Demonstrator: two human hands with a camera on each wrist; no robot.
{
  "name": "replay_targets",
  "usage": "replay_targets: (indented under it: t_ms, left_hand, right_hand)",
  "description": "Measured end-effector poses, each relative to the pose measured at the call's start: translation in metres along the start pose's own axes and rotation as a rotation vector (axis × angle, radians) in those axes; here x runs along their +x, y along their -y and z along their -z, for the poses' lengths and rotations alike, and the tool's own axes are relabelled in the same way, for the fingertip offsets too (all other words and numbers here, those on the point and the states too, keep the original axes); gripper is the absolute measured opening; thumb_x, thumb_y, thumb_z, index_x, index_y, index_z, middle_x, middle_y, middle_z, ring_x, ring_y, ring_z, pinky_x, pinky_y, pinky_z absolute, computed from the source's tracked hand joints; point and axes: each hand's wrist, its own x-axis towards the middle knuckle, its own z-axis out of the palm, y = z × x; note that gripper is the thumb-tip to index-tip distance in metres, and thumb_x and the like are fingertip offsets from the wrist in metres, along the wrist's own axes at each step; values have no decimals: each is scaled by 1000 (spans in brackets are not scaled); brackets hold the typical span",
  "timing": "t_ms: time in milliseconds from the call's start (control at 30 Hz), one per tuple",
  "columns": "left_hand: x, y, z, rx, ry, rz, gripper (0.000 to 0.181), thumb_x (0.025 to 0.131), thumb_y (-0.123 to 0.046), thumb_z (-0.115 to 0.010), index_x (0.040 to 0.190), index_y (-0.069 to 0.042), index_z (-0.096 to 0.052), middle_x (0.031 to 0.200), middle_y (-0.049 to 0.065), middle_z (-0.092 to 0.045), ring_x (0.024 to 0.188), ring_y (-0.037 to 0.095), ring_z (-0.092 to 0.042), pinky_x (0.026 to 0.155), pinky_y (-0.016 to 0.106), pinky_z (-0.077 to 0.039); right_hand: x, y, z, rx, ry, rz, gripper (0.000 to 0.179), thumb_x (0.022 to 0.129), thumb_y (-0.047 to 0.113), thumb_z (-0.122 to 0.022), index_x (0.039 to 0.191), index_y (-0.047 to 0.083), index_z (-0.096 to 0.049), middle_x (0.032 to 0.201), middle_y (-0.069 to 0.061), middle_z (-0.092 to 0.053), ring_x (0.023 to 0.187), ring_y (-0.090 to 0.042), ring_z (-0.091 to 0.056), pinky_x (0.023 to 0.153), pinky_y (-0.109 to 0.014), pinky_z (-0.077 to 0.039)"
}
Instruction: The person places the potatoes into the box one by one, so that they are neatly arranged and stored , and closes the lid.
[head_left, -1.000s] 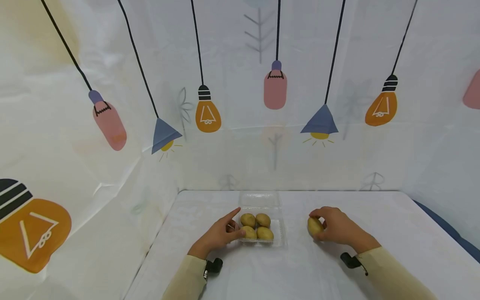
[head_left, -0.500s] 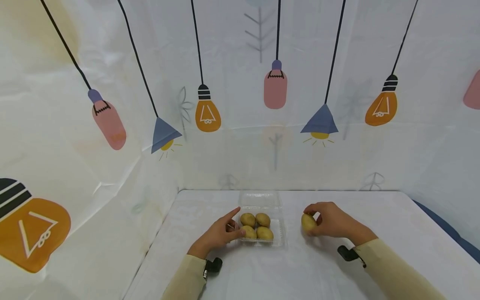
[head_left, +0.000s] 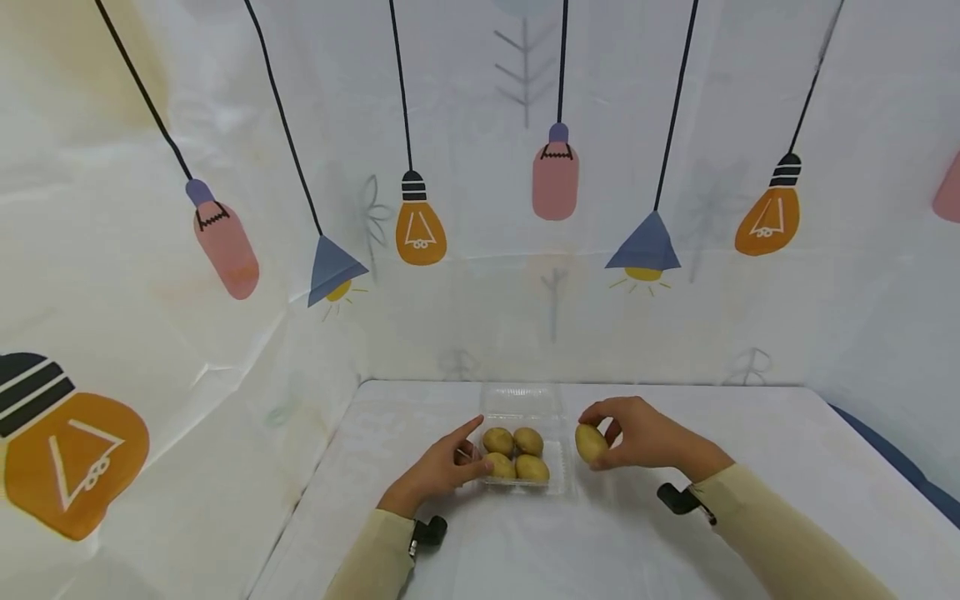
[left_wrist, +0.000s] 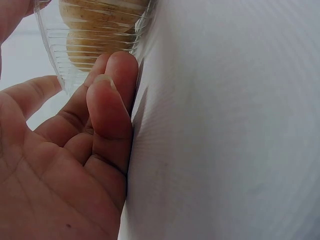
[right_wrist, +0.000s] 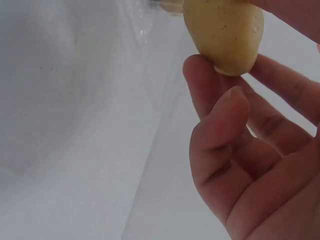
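A clear plastic clamshell box lies on the table with its lid folded back. Several potatoes sit inside in two rows, toward the left, with bare space at the right. At the box's left near corner, my left hand grips the edge, thumb over the rim and index finger stretched along the side. In the left wrist view, curled fingertips lie by the ribbed wall. To the right of the box, my right hand pinches another potato between thumb and fingers, held above the table; its underside shows in the right wrist view.
A white cloth covers the table. The box's transparent lid leans back near the rear wall sheet, which is printed with lamps. Small black cameras sit on both wrists. Dark blue fabric shows beyond the right table edge.
My right hand has moved left with its potato, from well right of the box to close beside it. The left hand and the box have stayed in place.
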Motion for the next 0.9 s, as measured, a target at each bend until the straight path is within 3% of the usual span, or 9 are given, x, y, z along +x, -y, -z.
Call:
replay_targets:
  t_ms: [200,367,567,900]
  left_hand:
    - [1,2,-1,0,-3,-5,90,97,-46,-78,169,-21,-31,109,4,-61,92,18,-63,71,33,-55]
    - [1,3,0,8,-8,-7,90,97,-48,-78,169,-21,-31,109,3,-61,92,17,-63,72,32,-55]
    - [1,1,0,18,-14,-1,89,97,-46,-78,168,-21,-31,109,3,-61,93,18,-63,74,33,-54]
    - [-1,-2,-1,26,-23,17,89,96,-45,-79,168,-21,-32,110,3,-61,94,18,-63,75,34,-54]
  right_hand:
    - [14,7,-5,19,54,32,65,74,28,-100,131,18,-71,119,10,-67,92,-13,-69,72,-33,-58]
    - [26,13,-7,22,79,50,63,74,23,-100,130,27,-70,120,12,-66,94,-13,-69,72,-33,-58]
    - [37,23,-10,31,120,98,64,75,14,-99,132,22,-70,124,7,-67,97,-16,-69,74,-33,-58]
    - [56,28,-20,-22,176,120,62,75,5,-96,131,16,-72,128,8,-68,100,-19,-69,86,-49,-59]
